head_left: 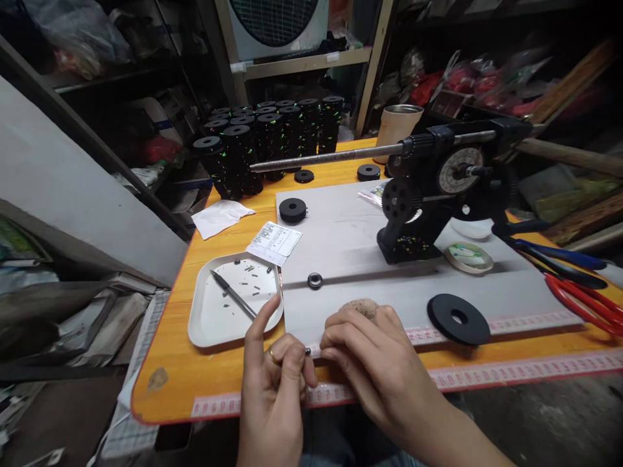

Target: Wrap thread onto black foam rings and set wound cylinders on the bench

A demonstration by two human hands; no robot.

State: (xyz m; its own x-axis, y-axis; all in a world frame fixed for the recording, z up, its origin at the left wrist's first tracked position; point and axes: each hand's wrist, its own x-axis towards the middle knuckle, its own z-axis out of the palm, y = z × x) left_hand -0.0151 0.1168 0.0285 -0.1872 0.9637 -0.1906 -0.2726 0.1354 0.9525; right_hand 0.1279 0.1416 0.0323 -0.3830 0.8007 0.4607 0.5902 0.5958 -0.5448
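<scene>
Bottom centre: my left hand (278,379) pinches a dark piece (307,351), probably light, stiff; grip its end. Right hand (372,353) curled, contents hidden.

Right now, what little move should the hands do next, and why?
Probably ease the right hand a little closer to the small dark piece: the left hand seems to pinch it, its end pokes out toward the right hand, and a gap shows between them.

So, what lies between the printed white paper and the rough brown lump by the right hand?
A small black ring on the white board, in the head view.
</scene>
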